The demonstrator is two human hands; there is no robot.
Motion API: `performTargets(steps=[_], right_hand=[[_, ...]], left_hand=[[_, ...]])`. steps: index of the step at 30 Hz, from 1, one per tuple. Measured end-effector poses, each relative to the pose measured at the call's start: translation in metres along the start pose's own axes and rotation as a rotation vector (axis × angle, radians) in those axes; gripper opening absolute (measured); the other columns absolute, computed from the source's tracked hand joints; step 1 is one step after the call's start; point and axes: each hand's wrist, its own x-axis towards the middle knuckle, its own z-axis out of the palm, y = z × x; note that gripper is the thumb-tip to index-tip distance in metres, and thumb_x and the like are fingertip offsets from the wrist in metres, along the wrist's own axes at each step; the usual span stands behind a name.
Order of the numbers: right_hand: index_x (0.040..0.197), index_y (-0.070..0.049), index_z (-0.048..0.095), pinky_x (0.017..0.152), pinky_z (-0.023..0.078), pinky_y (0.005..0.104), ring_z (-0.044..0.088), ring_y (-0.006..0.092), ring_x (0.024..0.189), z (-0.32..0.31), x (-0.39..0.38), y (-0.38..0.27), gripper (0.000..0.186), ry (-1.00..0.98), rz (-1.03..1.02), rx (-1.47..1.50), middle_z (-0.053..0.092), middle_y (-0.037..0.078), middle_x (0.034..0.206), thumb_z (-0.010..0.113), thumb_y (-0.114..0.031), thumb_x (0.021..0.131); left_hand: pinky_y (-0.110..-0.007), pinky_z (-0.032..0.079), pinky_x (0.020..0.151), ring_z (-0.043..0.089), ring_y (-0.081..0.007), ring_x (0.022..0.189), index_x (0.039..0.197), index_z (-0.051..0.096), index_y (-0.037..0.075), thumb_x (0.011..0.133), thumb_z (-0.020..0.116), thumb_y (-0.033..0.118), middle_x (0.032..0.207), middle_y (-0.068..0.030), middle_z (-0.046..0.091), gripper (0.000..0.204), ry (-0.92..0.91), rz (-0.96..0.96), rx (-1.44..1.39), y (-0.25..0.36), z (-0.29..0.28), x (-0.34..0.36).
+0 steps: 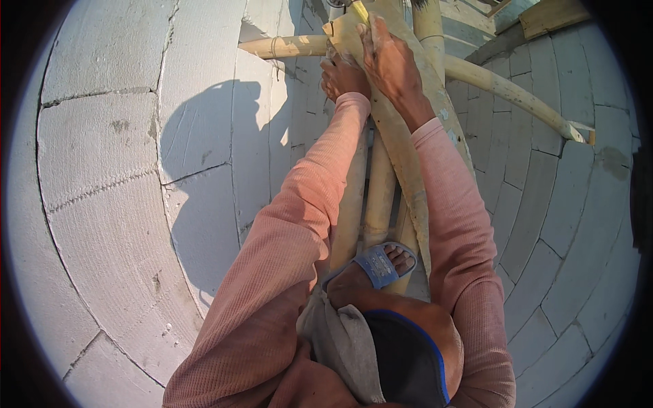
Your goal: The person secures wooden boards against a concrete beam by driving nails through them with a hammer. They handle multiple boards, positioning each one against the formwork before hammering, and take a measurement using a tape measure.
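Observation:
My right hand is closed on a yellow-handled tool, whose metal end is cut off by the top edge. My left hand is just below and left of it, its fingers curled at the edge of a worn plywood board; what they grip is partly hidden. A horizontal bamboo pole meets the board there. Both arms wear pink sleeves.
Upright bamboo poles run under the board, with my sandalled foot on them. Another pole angles right to a pale block wall. A block wall with shadows rises at left; plywood sits top right.

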Motion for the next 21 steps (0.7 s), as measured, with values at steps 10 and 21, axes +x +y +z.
performTargets(steps=[10,21], right_hand=[[0.126,-0.004,0.055,0.067,0.053,0.0437,0.067,0.0393,0.073,0.006,-0.006,0.004,0.035,-0.127,0.059,-0.094,0.068,0.024,0.083,0.061,-0.025,0.099],[0.11,-0.005,0.07,0.068,0.051,0.0325,0.063,0.0179,0.068,-0.161,-0.148,0.016,0.032,0.068,0.589,-0.009,0.068,0.012,0.075,0.066,-0.033,0.096]], left_hand=[[-0.047,0.044,0.096,0.059,-0.0346,0.113,0.137,0.048,0.006,0.103,0.047,0.035,0.116,-0.0191,0.054,0.045,-0.033,-0.019,-0.006,0.001,0.0,-0.009],[-0.047,0.043,0.099,0.058,-0.0381,0.115,0.135,0.05,0.006,0.104,0.044,0.042,0.12,-0.0205,0.056,0.048,-0.032,0.043,-0.114,-0.016,-0.011,-0.004]])
